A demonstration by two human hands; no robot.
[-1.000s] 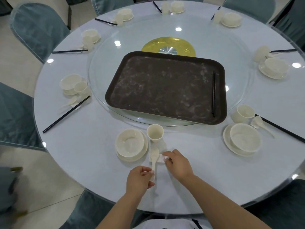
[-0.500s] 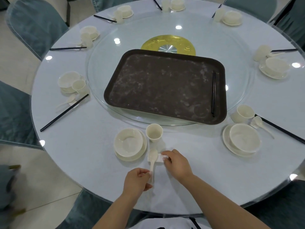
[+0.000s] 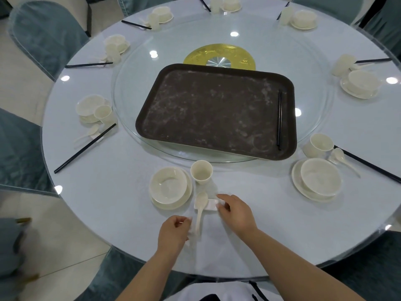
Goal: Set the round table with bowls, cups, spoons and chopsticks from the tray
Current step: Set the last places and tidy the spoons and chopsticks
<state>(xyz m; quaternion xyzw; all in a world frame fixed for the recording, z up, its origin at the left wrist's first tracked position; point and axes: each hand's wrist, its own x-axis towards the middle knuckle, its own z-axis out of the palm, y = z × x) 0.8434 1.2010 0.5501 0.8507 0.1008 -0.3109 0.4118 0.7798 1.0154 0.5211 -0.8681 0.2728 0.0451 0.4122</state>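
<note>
The round glass-topped table [image 3: 271,235] fills the frame. The dark brown rectangular tray [image 3: 217,109], at centre, holds 1 pair of black chopsticks [image 3: 279,120] along its right edge. They look light, stiff and slippery, best pinched together near mid-length. At lower centre, the cream plastic soup spoon [image 3: 200,210] lies across a small white rest [image 3: 209,206]. The right hand [image 3: 235,210] pinches the rest's end. The left hand [image 3: 173,234] is loosely curled beside the spoon handle; contact cannot be determined.
</note>
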